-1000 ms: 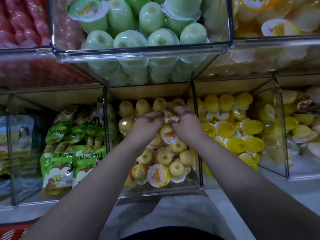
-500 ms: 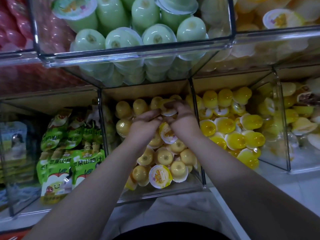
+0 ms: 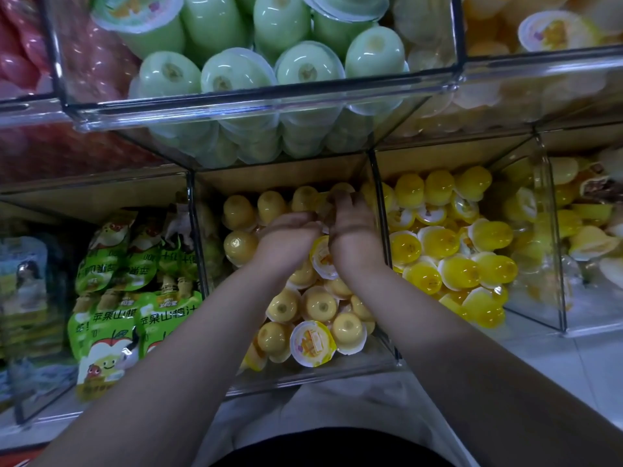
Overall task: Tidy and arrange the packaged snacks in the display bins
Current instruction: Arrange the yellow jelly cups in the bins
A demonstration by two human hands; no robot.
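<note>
1. Both bare arms reach forward into the middle clear bin (image 3: 303,377) on the lower row, which is heaped with pale yellow jelly cups (image 3: 320,305).
2. The left hand (image 3: 286,237) lies palm down over the heap, its fingers bent inward toward the other hand; the fingertips are hidden, so I cannot tell whether they clamp anything.
3. The right hand (image 3: 354,230) is just beside it, the two nearly touching, with its fingers (image 3: 347,203) curled together near the back row of cups (whether they grip one there I cannot tell).
4. One cup with a printed lid (image 3: 322,257) shows tilted in the gap between the two wrists.
5. Another lidded cup (image 3: 313,343) lies face up at the front of the same bin, against the clear wall.
6. The bin to the right holds bright yellow cups (image 3: 462,271), jumbled at all angles.
7. The bin to the left holds green juice pouches (image 3: 135,325), standing in rows.
8. Above, an upper bin holds green cups (image 3: 236,75), mostly bottoms outward; red packets (image 3: 20,62) sit to its left and pale orange cups (image 3: 556,32) to its right.
</note>
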